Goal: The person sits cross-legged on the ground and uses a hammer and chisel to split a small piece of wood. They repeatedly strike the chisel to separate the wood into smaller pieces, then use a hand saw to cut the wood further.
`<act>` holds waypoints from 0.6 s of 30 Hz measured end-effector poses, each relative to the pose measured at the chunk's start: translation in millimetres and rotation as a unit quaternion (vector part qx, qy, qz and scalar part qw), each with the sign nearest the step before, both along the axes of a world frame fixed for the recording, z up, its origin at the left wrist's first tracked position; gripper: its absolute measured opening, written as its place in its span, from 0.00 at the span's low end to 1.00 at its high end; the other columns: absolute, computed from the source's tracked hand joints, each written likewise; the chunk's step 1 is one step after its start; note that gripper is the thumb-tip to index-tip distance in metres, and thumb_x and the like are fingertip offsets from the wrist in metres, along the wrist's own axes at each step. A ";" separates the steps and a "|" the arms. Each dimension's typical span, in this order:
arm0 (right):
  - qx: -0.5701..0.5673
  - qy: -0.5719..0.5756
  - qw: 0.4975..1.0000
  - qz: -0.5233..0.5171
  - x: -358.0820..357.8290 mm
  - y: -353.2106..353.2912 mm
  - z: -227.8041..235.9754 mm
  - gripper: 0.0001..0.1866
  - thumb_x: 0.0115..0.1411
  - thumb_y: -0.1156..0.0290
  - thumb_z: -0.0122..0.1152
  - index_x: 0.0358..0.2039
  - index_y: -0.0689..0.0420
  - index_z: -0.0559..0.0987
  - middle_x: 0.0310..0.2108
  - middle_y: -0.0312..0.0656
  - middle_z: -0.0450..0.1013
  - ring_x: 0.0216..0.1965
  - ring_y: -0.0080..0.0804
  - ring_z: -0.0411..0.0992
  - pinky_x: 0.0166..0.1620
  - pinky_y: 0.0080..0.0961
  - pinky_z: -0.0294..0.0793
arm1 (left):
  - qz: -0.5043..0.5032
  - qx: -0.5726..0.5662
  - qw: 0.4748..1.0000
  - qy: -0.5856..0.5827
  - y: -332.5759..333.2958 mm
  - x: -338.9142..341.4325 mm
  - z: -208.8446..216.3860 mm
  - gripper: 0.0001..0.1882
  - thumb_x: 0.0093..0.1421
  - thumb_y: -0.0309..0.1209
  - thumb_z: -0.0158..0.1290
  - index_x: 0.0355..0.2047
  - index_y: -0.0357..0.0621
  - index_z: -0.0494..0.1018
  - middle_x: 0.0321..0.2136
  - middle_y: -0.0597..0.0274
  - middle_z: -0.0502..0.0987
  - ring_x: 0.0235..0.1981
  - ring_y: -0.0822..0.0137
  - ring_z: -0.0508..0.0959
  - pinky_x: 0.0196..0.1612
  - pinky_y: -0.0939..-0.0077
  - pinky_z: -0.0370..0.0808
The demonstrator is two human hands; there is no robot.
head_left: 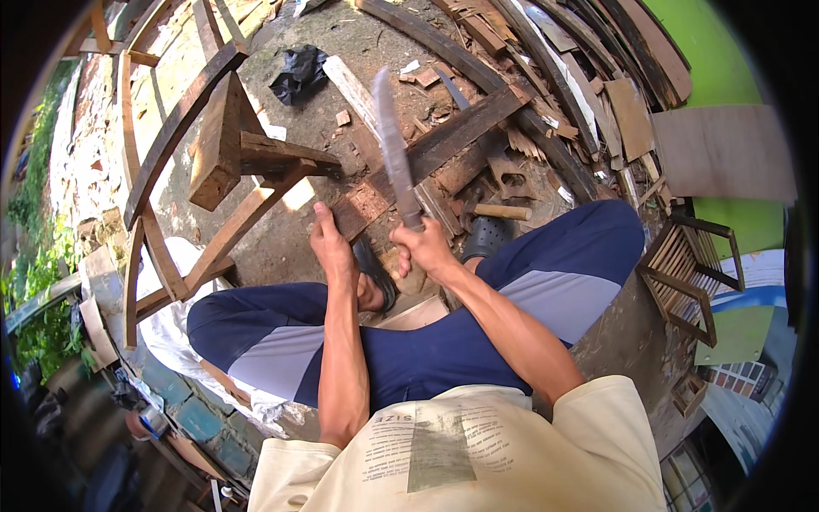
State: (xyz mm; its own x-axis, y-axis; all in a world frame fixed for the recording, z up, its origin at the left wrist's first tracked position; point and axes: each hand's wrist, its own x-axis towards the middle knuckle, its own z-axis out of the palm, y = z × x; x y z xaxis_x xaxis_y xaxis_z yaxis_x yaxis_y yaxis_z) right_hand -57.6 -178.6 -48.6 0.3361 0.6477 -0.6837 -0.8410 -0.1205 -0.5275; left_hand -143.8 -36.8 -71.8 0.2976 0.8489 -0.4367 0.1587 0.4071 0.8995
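Note:
My right hand (426, 248) is closed round the handle of a machete (395, 141). Its long blade points up and away from me, slightly smeared by motion. Below the blade lies a dark wooden beam (465, 128), slanting from far right to near left, with a paler, rough face (362, 205) at its near end. Right beside that end is my left hand (334, 247), its thumb side up and its fingers bent. Part of those fingers is hidden, so I cannot tell whether they touch the wood.
A wooden frame (183, 111) with curved parts stands at left. Near my right foot lie a hammer (502, 211) and a handsaw (512, 181). Scrap wood (630, 118) is piled at far right, a black plastic bag (299, 73) lies beyond, and a slatted wooden piece (689, 271) stands at right.

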 end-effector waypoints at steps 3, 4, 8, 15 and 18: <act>-0.021 0.033 0.982 0.183 -1.4 -2.3 4.2 0.08 0.59 0.71 0.63 0.30 0.57 0.71 0.15 0.34 0.66 0.12 0.24 0.67 0.16 0.30 0.72 | -0.004 -0.017 1.000 -0.014 -1.7 -2.4 -1.6 0.34 0.69 0.58 0.49 0.40 0.31 0.75 0.34 0.58 0.79 0.34 0.69 0.76 0.40 0.73 0.74; 0.003 0.046 0.990 0.137 -0.2 -2.0 5.2 0.08 0.59 0.71 0.63 0.30 0.57 0.71 0.15 0.34 0.66 0.12 0.24 0.67 0.16 0.30 0.72 | 0.001 -0.024 0.999 -0.023 -1.2 -1.6 -2.4 0.34 0.69 0.58 0.49 0.40 0.31 0.75 0.34 0.58 0.78 0.34 0.69 0.76 0.40 0.73 0.74; 0.079 0.108 0.991 0.002 14.1 -5.4 7.8 0.09 0.60 0.70 0.62 0.29 0.56 0.71 0.15 0.33 0.64 0.12 0.24 0.67 0.17 0.30 0.72 | 0.010 -0.040 0.999 -0.016 -1.2 -4.4 -3.8 0.35 0.69 0.59 0.48 0.41 0.30 0.75 0.36 0.57 0.78 0.35 0.68 0.76 0.41 0.72 0.74; -0.029 0.056 0.981 0.181 -2.7 0.5 14.9 0.09 0.61 0.73 0.61 0.28 0.58 0.70 0.15 0.34 0.65 0.13 0.24 0.67 0.18 0.30 0.73 | -0.003 -0.028 0.999 -0.023 0.7 -7.4 -1.7 0.35 0.69 0.59 0.49 0.44 0.30 0.73 0.39 0.55 0.78 0.36 0.67 0.78 0.43 0.71 0.76; 0.018 0.204 0.973 0.103 1.9 -2.7 12.2 0.09 0.60 0.73 0.63 0.29 0.60 0.71 0.16 0.35 0.67 0.13 0.25 0.68 0.18 0.30 0.73 | 0.000 -0.048 0.998 -0.027 2.2 -10.7 -0.6 0.35 0.68 0.59 0.49 0.46 0.30 0.72 0.40 0.54 0.78 0.38 0.66 0.79 0.45 0.71 0.77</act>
